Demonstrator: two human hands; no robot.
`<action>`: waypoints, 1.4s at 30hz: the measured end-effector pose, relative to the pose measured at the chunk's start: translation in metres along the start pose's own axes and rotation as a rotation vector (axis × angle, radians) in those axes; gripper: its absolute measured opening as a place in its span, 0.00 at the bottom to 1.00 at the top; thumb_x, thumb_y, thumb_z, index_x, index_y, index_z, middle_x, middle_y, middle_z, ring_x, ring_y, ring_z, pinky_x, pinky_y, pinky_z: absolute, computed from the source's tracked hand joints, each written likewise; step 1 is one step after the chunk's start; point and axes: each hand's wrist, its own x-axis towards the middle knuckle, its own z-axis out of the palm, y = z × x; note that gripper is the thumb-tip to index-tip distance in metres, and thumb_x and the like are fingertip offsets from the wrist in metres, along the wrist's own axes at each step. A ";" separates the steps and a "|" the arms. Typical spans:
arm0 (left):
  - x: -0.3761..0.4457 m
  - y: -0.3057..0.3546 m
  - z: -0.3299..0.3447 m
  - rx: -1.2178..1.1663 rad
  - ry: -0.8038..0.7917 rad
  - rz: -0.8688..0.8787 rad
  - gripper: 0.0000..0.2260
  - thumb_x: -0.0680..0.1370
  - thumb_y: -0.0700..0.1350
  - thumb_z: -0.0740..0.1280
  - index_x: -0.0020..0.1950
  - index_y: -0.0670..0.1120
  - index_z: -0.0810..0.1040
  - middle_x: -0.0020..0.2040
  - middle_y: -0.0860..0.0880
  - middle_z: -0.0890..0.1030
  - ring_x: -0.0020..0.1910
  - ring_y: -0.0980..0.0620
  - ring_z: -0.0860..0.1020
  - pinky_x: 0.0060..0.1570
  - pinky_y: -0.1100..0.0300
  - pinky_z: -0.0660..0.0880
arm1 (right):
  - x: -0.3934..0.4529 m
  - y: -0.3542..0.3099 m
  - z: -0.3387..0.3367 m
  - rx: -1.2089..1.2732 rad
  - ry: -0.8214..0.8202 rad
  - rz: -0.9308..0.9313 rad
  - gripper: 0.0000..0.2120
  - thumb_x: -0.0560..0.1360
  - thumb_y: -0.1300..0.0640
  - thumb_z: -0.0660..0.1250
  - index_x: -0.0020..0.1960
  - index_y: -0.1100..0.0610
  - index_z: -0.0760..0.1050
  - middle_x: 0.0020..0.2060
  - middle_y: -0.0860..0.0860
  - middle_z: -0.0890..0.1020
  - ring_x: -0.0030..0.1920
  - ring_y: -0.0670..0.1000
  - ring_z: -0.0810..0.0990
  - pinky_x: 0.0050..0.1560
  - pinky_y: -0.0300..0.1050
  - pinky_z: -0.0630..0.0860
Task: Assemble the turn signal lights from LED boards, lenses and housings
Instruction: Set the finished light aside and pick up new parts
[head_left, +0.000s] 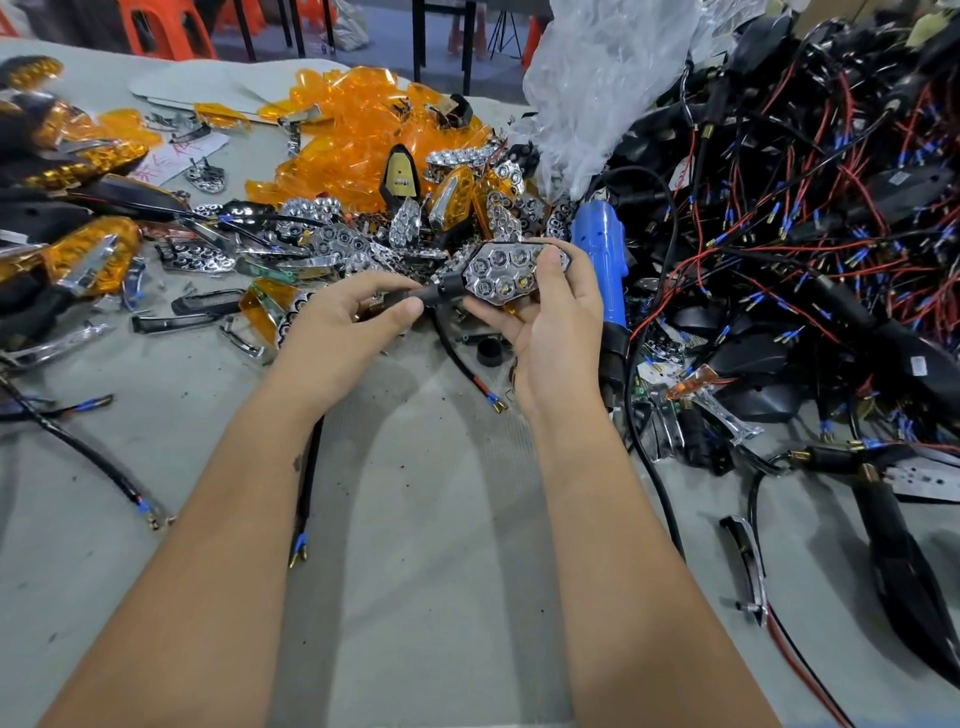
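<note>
A black turn signal housing (452, 288) with a chrome honeycomb reflector (506, 273) seated in it is held above the table's middle. My left hand (353, 312) pinches its black stem between thumb and fingers. My right hand (556, 317) grips the housing's right end, fingers curled over the top edge and thumb below. The housing's cable hangs down to brass terminals (496, 402). Behind lie a heap of orange lenses (358, 130) and loose chrome reflectors (332, 239).
A blue electric screwdriver (602, 270) lies just right of my right hand. A large tangle of black housings with red and black wires (810, 223) fills the right side. Finished orange lights (78, 254) lie at the left. A grey table cloth (441, 519) spreads in front.
</note>
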 end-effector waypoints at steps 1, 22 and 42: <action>0.000 -0.001 0.000 0.009 0.004 -0.008 0.06 0.80 0.49 0.69 0.49 0.61 0.81 0.36 0.64 0.79 0.28 0.67 0.73 0.29 0.71 0.69 | 0.000 0.000 0.000 -0.001 0.001 -0.002 0.07 0.85 0.58 0.58 0.51 0.56 0.74 0.56 0.64 0.76 0.53 0.61 0.80 0.41 0.52 0.84; 0.002 -0.003 -0.015 0.201 0.133 -0.072 0.06 0.79 0.47 0.69 0.43 0.56 0.80 0.34 0.62 0.79 0.29 0.71 0.74 0.34 0.67 0.68 | 0.006 -0.005 -0.006 0.113 0.094 -0.010 0.16 0.85 0.53 0.53 0.48 0.53 0.78 0.49 0.58 0.82 0.43 0.53 0.86 0.42 0.55 0.84; 0.000 -0.003 -0.014 0.048 0.135 -0.132 0.14 0.82 0.53 0.60 0.37 0.55 0.73 0.29 0.56 0.74 0.29 0.57 0.68 0.34 0.58 0.66 | 0.004 0.000 -0.002 0.154 0.041 0.054 0.11 0.85 0.53 0.56 0.56 0.54 0.75 0.51 0.56 0.82 0.43 0.52 0.86 0.43 0.55 0.84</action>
